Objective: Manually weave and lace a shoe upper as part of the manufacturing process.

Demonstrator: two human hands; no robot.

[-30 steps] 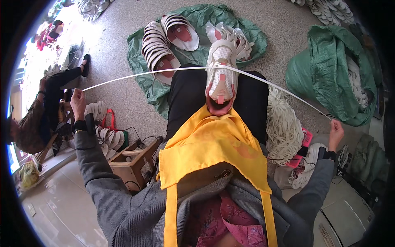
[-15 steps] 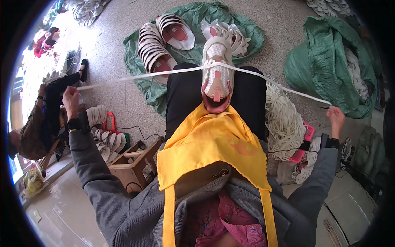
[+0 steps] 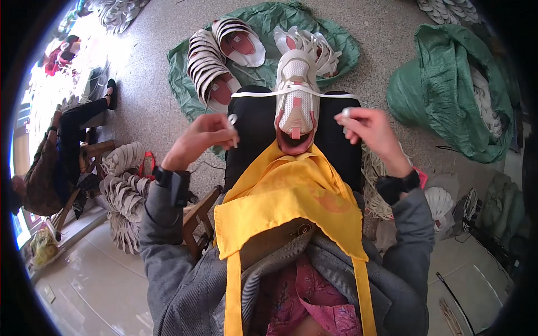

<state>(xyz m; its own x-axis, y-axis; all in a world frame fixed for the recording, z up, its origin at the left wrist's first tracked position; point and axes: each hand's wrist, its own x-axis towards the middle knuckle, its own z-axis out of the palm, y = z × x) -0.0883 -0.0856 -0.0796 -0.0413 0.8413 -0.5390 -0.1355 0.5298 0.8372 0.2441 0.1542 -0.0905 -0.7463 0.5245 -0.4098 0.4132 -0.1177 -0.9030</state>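
A cream and white sneaker (image 3: 296,116) with pink trim rests on my lap, its heel toward me. One white shoelace (image 3: 255,94) crosses its front and stretches out to both sides. My left hand (image 3: 204,139), left of the sneaker, is closed in a pinch on the lace, with a short bit showing at the fingertips. To the sneaker's right, my right hand (image 3: 374,131) pinches the lace's other side between thumb and fingers. Both hands are raised above my knees, apart from the sneaker.
Stacked shoe uppers (image 3: 208,66) lie on a green sheet (image 3: 330,28) ahead. A green sack (image 3: 412,95) of white pieces stands right, near a heap of white laces (image 3: 376,190). A wooden stool (image 3: 197,215) and more uppers (image 3: 124,193) are left, where another person (image 3: 42,173) sits.
Both hands have come in from far out at the sides to close beside the sneaker. The lace, stretched wide before, now hangs slacker. The sneaker has stayed in place.
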